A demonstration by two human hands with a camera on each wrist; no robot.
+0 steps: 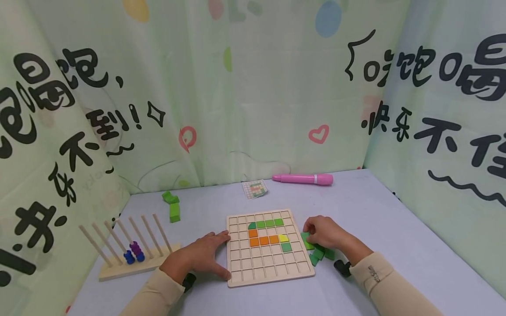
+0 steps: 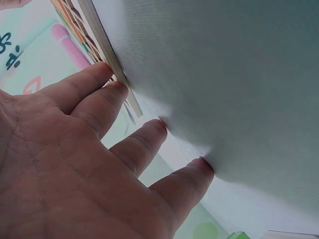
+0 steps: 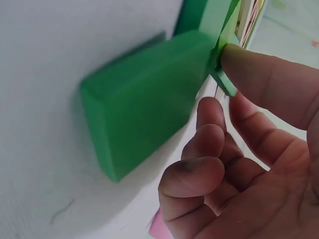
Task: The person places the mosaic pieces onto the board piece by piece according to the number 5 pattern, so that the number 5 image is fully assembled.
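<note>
A square wooden grid board [image 1: 258, 263] lies flat at the middle of the table. Green, orange and yellow tiles sit in its upper cells, among them an orange tile [image 1: 264, 240] and a yellow tile [image 1: 283, 238]. My left hand [image 1: 203, 254] spreads its fingers along the board's left edge; in the left wrist view, two fingertips [image 2: 117, 89] meet the rim. At the board's right side, my right hand [image 1: 326, 232] is over a pile of green tiles [image 1: 319, 252]. There its thumb and forefinger pinch a small green tile [image 3: 224, 82], beside a larger dark green piece [image 3: 149, 104].
A wooden peg stand [image 1: 152, 262] with blue and purple beads stands at the left. Green blocks [image 1: 174, 212] lie behind it. A small pattern card [image 1: 254, 189] and a pink marker [image 1: 302, 179] lie at the back, before a printed curtain [image 1: 245, 109].
</note>
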